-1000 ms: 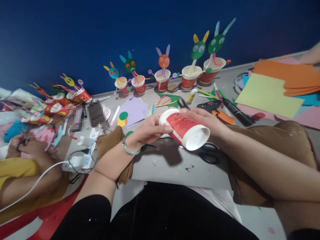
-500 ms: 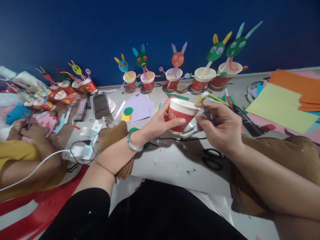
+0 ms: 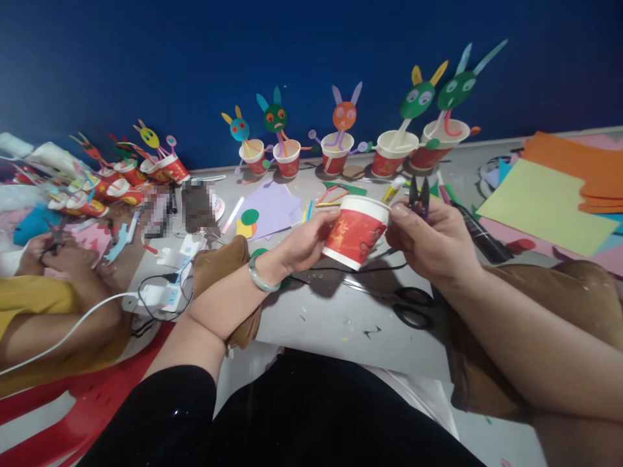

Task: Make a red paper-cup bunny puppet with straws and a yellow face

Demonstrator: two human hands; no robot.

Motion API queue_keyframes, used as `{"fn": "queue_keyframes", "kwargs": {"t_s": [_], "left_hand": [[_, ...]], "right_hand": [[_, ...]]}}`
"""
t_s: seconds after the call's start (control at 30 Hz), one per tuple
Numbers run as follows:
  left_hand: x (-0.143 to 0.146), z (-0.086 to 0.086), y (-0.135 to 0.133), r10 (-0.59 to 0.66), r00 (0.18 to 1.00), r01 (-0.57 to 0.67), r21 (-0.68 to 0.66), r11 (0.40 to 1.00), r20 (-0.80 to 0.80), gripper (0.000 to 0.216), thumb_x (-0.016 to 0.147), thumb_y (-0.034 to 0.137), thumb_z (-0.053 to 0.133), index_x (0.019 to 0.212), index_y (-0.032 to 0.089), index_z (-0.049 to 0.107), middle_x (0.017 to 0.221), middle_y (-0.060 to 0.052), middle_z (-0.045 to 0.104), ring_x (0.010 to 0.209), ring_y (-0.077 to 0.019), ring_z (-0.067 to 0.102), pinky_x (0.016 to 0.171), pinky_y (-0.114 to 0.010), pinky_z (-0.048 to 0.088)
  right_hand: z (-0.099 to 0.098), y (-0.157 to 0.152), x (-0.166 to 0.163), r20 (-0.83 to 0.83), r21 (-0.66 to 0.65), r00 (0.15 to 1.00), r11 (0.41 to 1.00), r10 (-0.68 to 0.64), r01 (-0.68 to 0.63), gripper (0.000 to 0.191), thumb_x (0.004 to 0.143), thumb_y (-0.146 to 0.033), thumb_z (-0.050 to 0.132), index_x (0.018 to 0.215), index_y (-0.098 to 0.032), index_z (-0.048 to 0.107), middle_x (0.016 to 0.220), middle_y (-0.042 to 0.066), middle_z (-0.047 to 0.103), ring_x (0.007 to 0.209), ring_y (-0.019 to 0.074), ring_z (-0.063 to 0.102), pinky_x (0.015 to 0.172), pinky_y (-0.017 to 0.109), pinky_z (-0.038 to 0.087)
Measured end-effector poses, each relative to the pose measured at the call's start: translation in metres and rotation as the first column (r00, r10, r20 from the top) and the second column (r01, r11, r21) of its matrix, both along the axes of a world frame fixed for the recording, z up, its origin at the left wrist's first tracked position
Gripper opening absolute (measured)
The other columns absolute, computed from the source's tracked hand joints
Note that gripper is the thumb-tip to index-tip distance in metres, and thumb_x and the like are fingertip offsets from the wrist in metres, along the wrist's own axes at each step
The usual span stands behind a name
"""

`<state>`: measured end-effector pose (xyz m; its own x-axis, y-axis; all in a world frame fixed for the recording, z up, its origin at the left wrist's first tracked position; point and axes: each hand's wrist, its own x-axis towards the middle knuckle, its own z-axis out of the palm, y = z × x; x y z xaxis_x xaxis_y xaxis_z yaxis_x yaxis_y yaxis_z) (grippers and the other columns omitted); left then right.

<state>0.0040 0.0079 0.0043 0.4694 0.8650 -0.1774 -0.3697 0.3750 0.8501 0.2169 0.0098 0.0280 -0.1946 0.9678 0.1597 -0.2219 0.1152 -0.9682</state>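
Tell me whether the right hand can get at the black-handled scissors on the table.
Probably yes: the scissors lie close by, with nothing seen on top, though the right hand would likely need to put down its dark pointed tool first.

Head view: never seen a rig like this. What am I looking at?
There's no machine here: these are a person's bare hands, seen from a camera on their head looking forward and down. The left hand holds a red-and-white paper cup. The right hand grips a dark two-pointed tool. On the table lie black-handled scissors and coloured paper sheets; five cups with long-eared paper figures stand along the blue wall. The hands at far left are a co-worker's.
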Motion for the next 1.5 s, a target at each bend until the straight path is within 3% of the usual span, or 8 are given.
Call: {"fn": "queue_keyframes", "kwargs": {"t_s": [0.17,0.3,0.4,0.5,0.63,1.0,1.3,1.5], "left_hand": [[-0.003,-0.010,0.002,0.125,0.982,-0.086,0.255,0.963,-0.142,0.078,0.081,0.060,0.098,0.146,0.029,0.067,0.142,-0.009,0.077,0.130,-0.0277,0.076,0.113,-0.042,0.061],[-0.011,-0.010,0.005,0.219,0.933,-0.049,0.502,0.864,-0.286,0.058,0.076,0.061,0.101,0.112,0.023,0.076,0.131,-0.009,0.077,0.122,-0.0234,0.073,0.105,-0.034,0.058],[-0.015,-0.004,0.007,0.202,0.900,0.059,0.566,0.822,-0.387,0.046,0.081,0.057,0.096,0.097,0.019,0.075,0.108,-0.006,0.077,0.103,-0.0188,0.071,0.095,-0.032,0.055],[-0.016,0.004,0.004,0.137,0.866,0.164,0.531,0.831,-0.481,0.039,0.085,0.053,0.090,0.092,0.018,0.075,0.087,-0.001,0.070,0.084,-0.0145,0.062,0.084,-0.030,0.051],[-0.012,0.011,-0.003,0.033,0.885,0.190,0.426,0.885,-0.464,0.046,0.084,0.059,0.092,0.090,0.017,0.075,0.081,0.001,0.067,0.077,-0.0119,0.057,0.073,-0.027,0.046],[-0.011,0.010,-0.004,-0.039,0.957,0.127,0.295,0.947,-0.286,0.060,0.075,0.069,0.101,0.091,0.016,0.078,0.088,-0.003,0.075,0.082,-0.0129,0.069,0.082,-0.029,0.057],[-0.011,0.005,0.001,0.165,0.936,-0.032,0.391,0.920,-0.311,0.056,0.076,0.067,0.100,0.096,0.017,0.084,0.094,-0.004,0.081,0.089,-0.0169,0.072,0.086,-0.032,0.060],[-0.011,0.007,0.002,0.249,0.927,-0.120,0.409,0.905,-0.279,0.050,0.082,0.065,0.096,0.100,0.019,0.087,0.096,-0.004,0.083,0.094,-0.0179,0.074,0.090,-0.033,0.060]], "right_hand": [[-0.002,-0.001,0.000,0.315,0.175,0.943,0.983,-0.106,0.052,0.055,0.090,-0.069,0.090,0.074,-0.025,0.062,0.060,-0.004,0.050,0.057,0.0133,0.042,0.053,0.032,0.032],[-0.003,-0.003,0.000,0.443,0.246,0.887,0.969,-0.126,0.014,0.036,0.091,-0.053,0.085,0.076,-0.026,0.068,0.071,0.000,0.063,0.066,0.0180,0.052,0.064,0.036,0.043],[-0.005,-0.004,0.000,0.490,0.240,0.864,0.971,-0.116,-0.006,0.033,0.091,-0.053,0.082,0.077,-0.026,0.069,0.071,0.001,0.065,0.066,0.0191,0.054,0.064,0.036,0.045],[-0.007,-0.005,0.000,0.513,0.216,0.853,0.976,-0.089,-0.028,0.037,0.090,-0.057,0.083,0.077,-0.025,0.070,0.069,0.001,0.065,0.065,0.0193,0.056,0.063,0.036,0.047],[-0.007,-0.005,0.001,0.515,0.195,0.855,0.980,-0.063,-0.045,0.038,0.090,-0.058,0.085,0.077,-0.026,0.070,0.071,0.001,0.067,0.068,0.0205,0.060,0.065,0.037,0.050],[-0.007,-0.006,0.003,0.487,0.219,0.866,0.976,-0.115,0.006,0.031,0.095,-0.058,0.083,0.087,-0.030,0.072,0.079,0.003,0.071,0.069,0.0228,0.058,0.065,0.040,0.049],[-0.005,-0.007,0.002,0.432,0.213,0.875,0.967,-0.219,0.137,0.037,0.087,-0.060,0.091,0.098,-0.032,0.069,0.071,-0.003,0.058,0.062,0.0193,0.049,0.060,0.037,0.045],[-0.010,-0.006,0.002,0.477,0.291,0.857,0.955,-0.195,0.056,0.053,0.094,-0.081,0.078,0.092,-0.030,0.062,0.067,-0.002,0.058,0.060,0.0182,0.048,0.056,0.035,0.042]]}}
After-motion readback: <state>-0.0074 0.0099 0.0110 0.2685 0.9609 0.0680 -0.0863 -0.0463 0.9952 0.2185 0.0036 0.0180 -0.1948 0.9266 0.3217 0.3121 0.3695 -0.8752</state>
